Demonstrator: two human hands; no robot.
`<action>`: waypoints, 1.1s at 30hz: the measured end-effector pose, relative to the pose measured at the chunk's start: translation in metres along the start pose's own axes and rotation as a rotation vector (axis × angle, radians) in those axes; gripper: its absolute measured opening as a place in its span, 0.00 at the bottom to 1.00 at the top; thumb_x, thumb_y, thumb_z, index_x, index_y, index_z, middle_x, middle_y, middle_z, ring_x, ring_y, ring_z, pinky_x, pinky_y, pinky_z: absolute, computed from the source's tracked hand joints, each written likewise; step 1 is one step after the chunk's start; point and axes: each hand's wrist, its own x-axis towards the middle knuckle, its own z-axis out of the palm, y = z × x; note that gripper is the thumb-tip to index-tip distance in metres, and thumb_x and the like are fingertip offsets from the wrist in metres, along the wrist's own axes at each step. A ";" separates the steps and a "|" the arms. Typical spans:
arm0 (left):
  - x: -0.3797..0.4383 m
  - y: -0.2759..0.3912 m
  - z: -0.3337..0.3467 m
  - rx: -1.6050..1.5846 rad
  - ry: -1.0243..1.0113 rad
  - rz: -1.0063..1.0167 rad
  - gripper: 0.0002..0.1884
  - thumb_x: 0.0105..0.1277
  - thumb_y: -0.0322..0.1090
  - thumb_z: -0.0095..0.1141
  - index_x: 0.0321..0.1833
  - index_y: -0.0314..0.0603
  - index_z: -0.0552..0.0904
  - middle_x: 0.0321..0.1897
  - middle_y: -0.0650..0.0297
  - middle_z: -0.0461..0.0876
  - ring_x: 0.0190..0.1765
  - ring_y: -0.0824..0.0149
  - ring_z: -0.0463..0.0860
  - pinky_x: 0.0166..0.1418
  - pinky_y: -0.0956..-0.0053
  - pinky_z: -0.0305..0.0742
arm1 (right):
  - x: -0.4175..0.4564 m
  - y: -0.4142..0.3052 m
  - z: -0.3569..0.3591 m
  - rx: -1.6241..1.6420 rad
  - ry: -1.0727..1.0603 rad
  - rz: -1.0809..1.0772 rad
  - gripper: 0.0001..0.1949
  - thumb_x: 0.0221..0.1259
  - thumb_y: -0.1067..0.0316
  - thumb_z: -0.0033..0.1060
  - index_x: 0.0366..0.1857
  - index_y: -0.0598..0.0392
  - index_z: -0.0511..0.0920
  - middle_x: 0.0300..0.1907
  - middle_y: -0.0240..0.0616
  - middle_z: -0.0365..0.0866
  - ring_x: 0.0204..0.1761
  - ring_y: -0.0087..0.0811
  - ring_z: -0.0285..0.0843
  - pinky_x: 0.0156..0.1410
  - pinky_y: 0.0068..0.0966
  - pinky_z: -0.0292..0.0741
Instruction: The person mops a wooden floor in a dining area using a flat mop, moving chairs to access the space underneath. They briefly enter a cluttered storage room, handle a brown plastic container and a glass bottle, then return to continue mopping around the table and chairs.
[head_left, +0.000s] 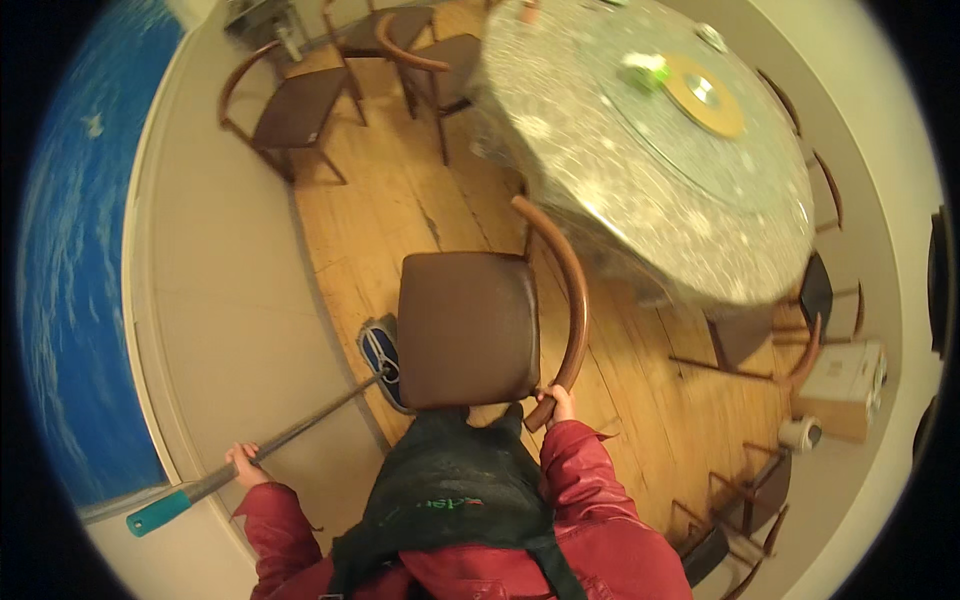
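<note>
My left hand (248, 463) is wrapped around the grey pole of a mop (307, 425), just past its teal end grip. The pole slants down to a blue and grey mop head (381, 360) on the floor, partly hidden by a chair seat. With my right hand (559, 406) I grip the near end of the curved wooden armrest of that chair (469, 330). Its padded brown seat faces up, directly before me. A dark green apron (457, 487) covers my front over red sleeves.
A round table (555, 150) with a plastic-covered cloth and glass turntable (637, 112) stands ahead right. More chairs (304, 109) line the left wall, with several along the right. A cardboard box (836, 390) and a white roll-like object (799, 433) lie at right. Wooden floor (390, 202) runs between.
</note>
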 end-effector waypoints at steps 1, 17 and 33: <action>-0.006 0.004 0.010 0.003 0.000 -0.014 0.10 0.64 0.30 0.48 0.25 0.46 0.65 0.17 0.66 0.64 0.27 0.68 0.67 0.41 0.70 0.67 | -0.007 -0.004 -0.027 0.052 0.056 -0.012 0.13 0.39 0.70 0.54 0.32 0.60 0.67 0.20 0.38 0.69 0.24 0.32 0.70 0.32 0.27 0.70; -0.046 0.008 0.041 0.129 -0.194 0.000 0.11 0.63 0.30 0.53 0.25 0.46 0.66 0.17 0.64 0.67 0.28 0.67 0.71 0.41 0.71 0.71 | -0.076 0.007 -0.330 0.618 0.675 -0.155 0.15 0.40 0.61 0.60 0.33 0.54 0.71 0.24 0.33 0.72 0.28 0.30 0.70 0.36 0.28 0.69; -0.079 0.033 0.063 0.192 -0.291 0.047 0.10 0.61 0.34 0.55 0.25 0.45 0.68 0.18 0.65 0.70 0.30 0.65 0.75 0.45 0.69 0.73 | -0.068 -0.033 -0.426 0.328 0.790 -0.091 0.17 0.51 0.61 0.62 0.38 0.59 0.68 0.26 0.39 0.72 0.24 0.33 0.71 0.30 0.31 0.73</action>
